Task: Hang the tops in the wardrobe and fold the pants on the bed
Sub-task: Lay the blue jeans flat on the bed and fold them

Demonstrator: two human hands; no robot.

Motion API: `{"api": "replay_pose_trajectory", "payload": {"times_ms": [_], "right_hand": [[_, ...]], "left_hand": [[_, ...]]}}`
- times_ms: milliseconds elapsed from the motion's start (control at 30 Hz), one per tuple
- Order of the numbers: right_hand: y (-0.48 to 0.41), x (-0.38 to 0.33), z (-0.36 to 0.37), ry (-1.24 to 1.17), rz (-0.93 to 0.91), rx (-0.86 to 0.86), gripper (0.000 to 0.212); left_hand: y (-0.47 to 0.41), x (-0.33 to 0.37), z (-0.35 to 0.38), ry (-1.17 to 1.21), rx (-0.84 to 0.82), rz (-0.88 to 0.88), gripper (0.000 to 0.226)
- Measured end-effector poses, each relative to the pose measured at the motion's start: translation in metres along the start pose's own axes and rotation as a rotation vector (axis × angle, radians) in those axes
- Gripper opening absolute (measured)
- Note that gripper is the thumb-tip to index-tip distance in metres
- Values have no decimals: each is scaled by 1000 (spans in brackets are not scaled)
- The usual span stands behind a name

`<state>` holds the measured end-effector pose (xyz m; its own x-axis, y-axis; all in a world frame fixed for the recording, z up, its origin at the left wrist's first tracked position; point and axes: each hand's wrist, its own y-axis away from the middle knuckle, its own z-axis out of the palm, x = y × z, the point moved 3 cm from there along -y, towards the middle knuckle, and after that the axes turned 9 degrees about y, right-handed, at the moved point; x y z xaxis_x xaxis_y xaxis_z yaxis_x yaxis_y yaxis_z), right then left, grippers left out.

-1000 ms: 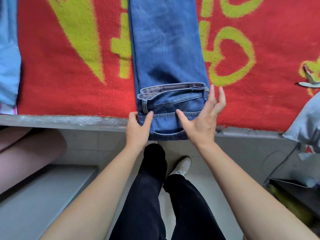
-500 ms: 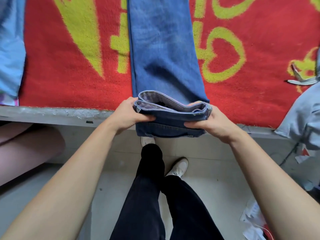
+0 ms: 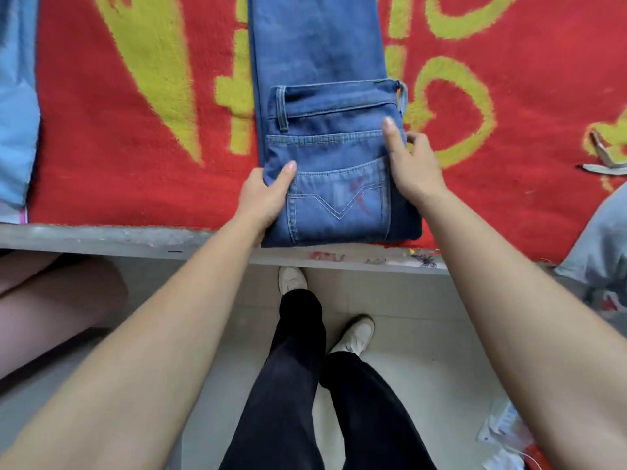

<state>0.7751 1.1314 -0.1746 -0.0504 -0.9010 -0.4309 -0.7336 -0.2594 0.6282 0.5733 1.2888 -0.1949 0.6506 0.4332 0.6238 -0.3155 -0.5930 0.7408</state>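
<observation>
- The bed is being covered by a red plush blanket patterned with yellow-green shapes, and its grey front edge is running across the view.
- A pale tiled floor is being shown below that edge, with the person's black trousers and white shoes standing on it.
- The blue denim jeans are being kept lengthwise on the blanket. The legs are stretching away toward the top of the view, and the waist part is lying folded over them, back pocket up, close to the bed's front edge.
- The fold's left side is being gripped by the left hand, thumb on top.
- The fold's right side is being gripped by the right hand, thumb laid on the denim and fingers curled at the edge.
- Bare blanket is being left open on both sides of the jeans.
- A light blue garment is being seen at the far left, and a grey-blue garment at the right corner, both well apart from the jeans.
- Another person's bare legs are being seen lower left.
</observation>
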Motion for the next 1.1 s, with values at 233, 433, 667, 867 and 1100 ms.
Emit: {"api": "replay_pose_trajectory", "payload": {"times_ms": [233,433,667,867,1100], "right_hand": [[29,21,31,299,-351,278,51],[15,21,38,494,-353,313,55],[88,42,26,787,-980,273,92],[64,38,49,1143,-758,92,92],[66,12,18,1105,-703,-199,90]], "left_hand": [[6,-19,3,-325,362,126,48],[9,-12,15,-472,459,125,46],[70,-22,13,-1001,37,1023,91],[34,-32,19,-1413,-98,714,108],[43,-1,8,-1361,-339,541,102]]}}
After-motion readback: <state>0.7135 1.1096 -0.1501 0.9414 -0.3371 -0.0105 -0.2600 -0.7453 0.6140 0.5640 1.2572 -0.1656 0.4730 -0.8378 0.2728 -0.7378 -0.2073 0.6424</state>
